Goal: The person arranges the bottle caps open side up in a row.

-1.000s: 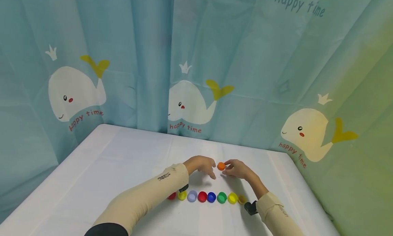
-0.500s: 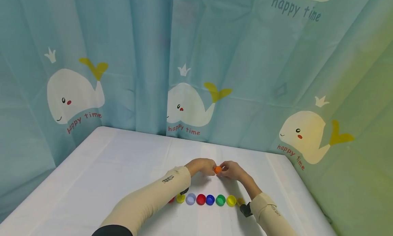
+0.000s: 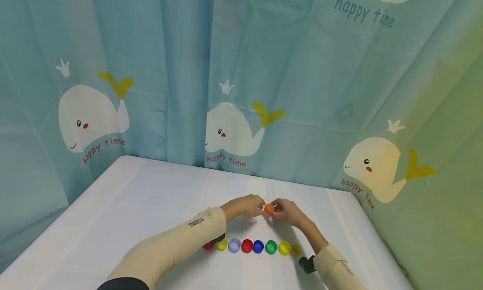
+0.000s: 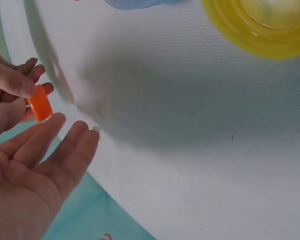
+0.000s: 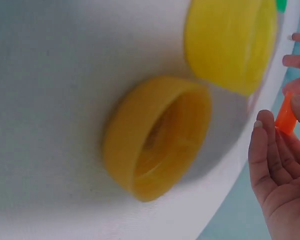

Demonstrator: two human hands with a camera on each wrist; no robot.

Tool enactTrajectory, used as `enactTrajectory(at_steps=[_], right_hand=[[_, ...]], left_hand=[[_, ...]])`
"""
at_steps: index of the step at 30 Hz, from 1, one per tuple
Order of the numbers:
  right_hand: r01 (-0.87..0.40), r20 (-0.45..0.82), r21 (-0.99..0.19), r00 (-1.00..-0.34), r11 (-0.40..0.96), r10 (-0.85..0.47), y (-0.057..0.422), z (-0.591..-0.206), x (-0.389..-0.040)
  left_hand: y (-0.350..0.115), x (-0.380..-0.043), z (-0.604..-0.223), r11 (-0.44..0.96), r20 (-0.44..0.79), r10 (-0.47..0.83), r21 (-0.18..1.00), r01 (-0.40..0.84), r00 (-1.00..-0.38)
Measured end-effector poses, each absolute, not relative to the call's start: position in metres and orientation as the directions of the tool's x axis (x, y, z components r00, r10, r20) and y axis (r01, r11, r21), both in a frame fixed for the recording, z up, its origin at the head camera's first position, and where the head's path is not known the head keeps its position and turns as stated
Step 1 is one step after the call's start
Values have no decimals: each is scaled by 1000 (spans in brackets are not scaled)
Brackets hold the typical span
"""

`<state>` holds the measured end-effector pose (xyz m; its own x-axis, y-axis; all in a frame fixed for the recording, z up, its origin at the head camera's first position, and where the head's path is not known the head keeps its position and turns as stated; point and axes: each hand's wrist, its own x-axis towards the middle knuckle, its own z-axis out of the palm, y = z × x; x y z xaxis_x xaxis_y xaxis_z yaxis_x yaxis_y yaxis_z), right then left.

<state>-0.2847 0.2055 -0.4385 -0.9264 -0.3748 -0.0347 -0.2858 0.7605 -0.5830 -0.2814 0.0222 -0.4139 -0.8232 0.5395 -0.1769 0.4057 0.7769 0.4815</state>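
An orange plastic cap [image 3: 269, 208] is between the two hands over the far part of the table. My right hand [image 3: 288, 211] pinches it between thumb and fingers, and its thumb lies on the cap [image 5: 286, 114] in the right wrist view. My left hand [image 3: 250, 205] is just to the left, fingers extended and slightly spread. In the left wrist view, the left fingertips come close to the lower edge of the cap [image 4: 40, 103]; whether they touch it I cannot tell.
Nearer the person runs a row of several caps: red [image 3: 208, 245], yellow [image 3: 222, 244], pale lilac [image 3: 234, 245], another red [image 3: 247, 246], blue [image 3: 258, 246], green [image 3: 271, 247], bright yellow [image 3: 284, 247] and amber [image 3: 296, 250]. A curtain [image 3: 181, 93] hangs behind the white table [image 3: 151, 206].
The left hand moved in against the orange cap, then its fingers eased slightly away. The right hand took hold of the cap, which shifted a little leftward and then back. The row stayed put.
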Motion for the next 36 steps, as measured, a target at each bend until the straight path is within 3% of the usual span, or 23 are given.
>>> enactTrajectory(at_steps=[5,13,21,36], right_hand=[[-311,6,-655,-914,689,-406,205,-433,-279],[-354,78,-719,-896,598,-437,198,-423,-267],[-347,71,-807,-860,477,-505,190,-412,-251],[-210,-46,-910,-806,358,-591,173,-400,-212]], left_hand=[[16,-284,-412,690,-15,550,571,444,-835],[8,-277,-408,552,60,493,749,366,-868],[-11,-252,-411,310,148,460,897,315,-875],[-43,-187,-406,235,231,425,905,354,-875]])
